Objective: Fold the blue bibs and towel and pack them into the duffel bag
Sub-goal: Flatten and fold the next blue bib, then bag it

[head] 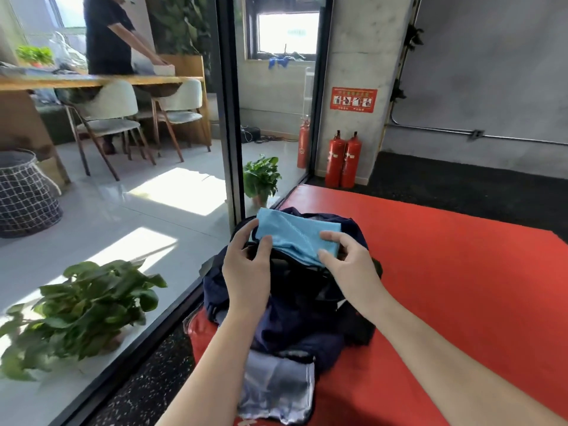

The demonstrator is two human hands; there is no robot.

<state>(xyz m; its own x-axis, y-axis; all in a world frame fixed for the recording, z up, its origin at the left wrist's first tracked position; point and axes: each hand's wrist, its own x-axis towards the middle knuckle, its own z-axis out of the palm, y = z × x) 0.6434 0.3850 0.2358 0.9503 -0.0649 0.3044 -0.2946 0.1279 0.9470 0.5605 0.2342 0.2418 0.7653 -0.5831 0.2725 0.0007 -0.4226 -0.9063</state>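
Both hands hold a folded light blue cloth (295, 236) over the open top of the dark navy duffel bag (295, 302), which lies on a red mat (445, 272). The left hand (246, 265) pinches the left end of the cloth, its grip clamped with the thumb on top and the fingers behind. The right hand (347, 256) holds the right end, thumb under the near edge and fingers curled over the top. Whether this cloth is a bib or the towel is hard to tell. The inside of the bag is dark and mostly hidden by the cloth and the wrists. In front of the bag, near the bottom edge, lies a pale grey-blue folded cloth (276, 388), partly covered by the left forearm. Behind a glass wall (153, 195) stand green plants (83, 312), and a person at a far surface is cut off at the top.
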